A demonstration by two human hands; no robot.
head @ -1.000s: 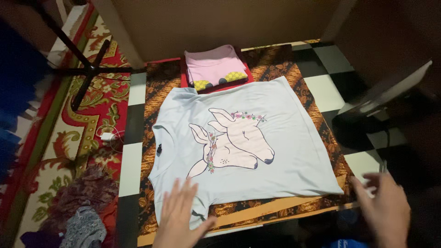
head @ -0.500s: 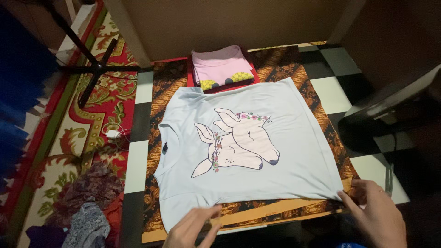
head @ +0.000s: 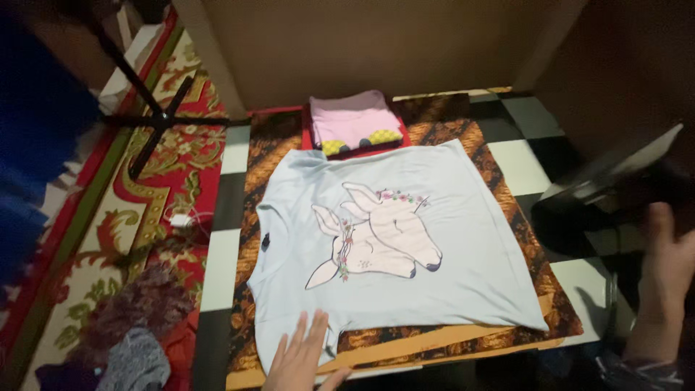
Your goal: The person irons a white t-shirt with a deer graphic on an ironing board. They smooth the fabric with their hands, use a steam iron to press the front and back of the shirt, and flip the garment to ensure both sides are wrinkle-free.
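- The cloth (head: 507, 181), a brown and orange batik spread, fills the centre of the frame over the black-and-white floor (head: 517, 156); it carries everything we work on.
- The shirt (head: 463, 239), pale blue with a print of two animal heads, lies flat and face up on the cloth in the middle of the frame, neck toward the left, hem toward the right. We judge it light, thin and limp: it will sag and wrinkle if lifted at one point, and slide easily over the cloth. The firmer places to take hold look like the neckband, the shoulder seams and the hem corners, ideally two points at once so it stays spread.
- The carpet (head: 156, 188), red with a floral pattern, runs down the left of the frame, with a dark stand's legs at upper left.
- The pile (head: 134, 326) of crumpled clothes sits at lower left on the carpet.
- The folded top (head: 351, 119), pink, lies just above the shirt at upper centre, apart from our hands.
- Our right hand (head: 666, 282) is at the right edge, well clear of the shirt; whether its fingers are open or closed we cannot tell.
- Our left hand (head: 300, 358) rests flat at bottom centre on the shirt's near sleeve, fingers (head: 315, 329) spread and gripping nothing.
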